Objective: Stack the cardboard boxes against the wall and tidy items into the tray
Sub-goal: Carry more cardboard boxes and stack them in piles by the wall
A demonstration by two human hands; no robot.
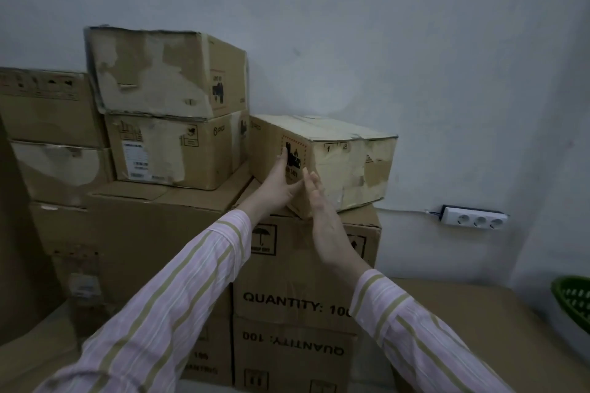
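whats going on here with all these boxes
A person is settling a small box onto a stack against the wall. The left hand presses flat on the box's labelled side. The right hand is open at its near corner, and I cannot tell if it touches. The box sits turned at an angle on a larger box. A green tray shows at the right edge.

Storeroom: stacked cardboard boxes [166, 150], bare wall [383, 25].
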